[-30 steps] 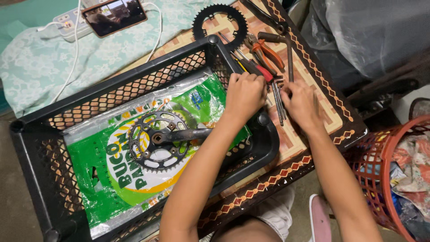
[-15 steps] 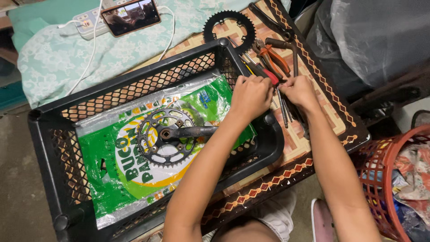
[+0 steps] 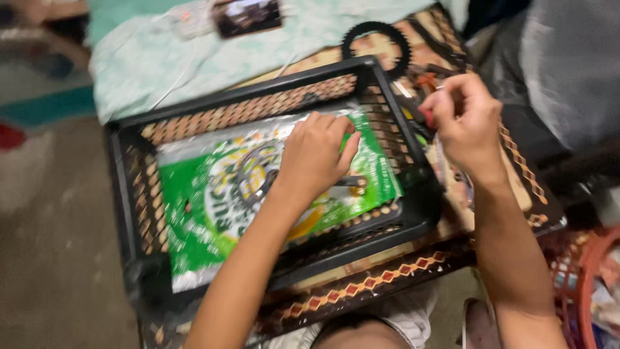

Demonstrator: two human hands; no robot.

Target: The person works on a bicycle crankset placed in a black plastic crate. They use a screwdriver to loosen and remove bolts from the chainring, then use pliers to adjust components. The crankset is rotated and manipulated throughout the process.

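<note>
The view is blurred by motion. My left hand (image 3: pixel 316 155) lies on a grey crankset (image 3: pixel 252 178), covering its middle; the crank arm (image 3: pixel 352 181) sticks out from under my fingers. The crankset rests on a green and white plastic bag (image 3: pixel 194 213) inside a black plastic crate (image 3: pixel 258 97). My right hand (image 3: pixel 462 123) is lifted above the crate's right rim, fingers closed around a small tool whose red handle (image 3: pixel 427 118) shows by my thumb.
A loose black chainring (image 3: pixel 376 27) lies behind the crate on a brown patterned mat (image 3: pixel 387 274). More tools (image 3: pixel 445 48) lie at the back right. A phone (image 3: pixel 248 14) rests on a pale green cloth (image 3: pixel 161 58). A red basket (image 3: pixel 584 284) stands at the right.
My left hand left the tools and moved onto the crankset in the crate. My right hand rose from the tool pile with a red-handled tool. The camera swung left.
</note>
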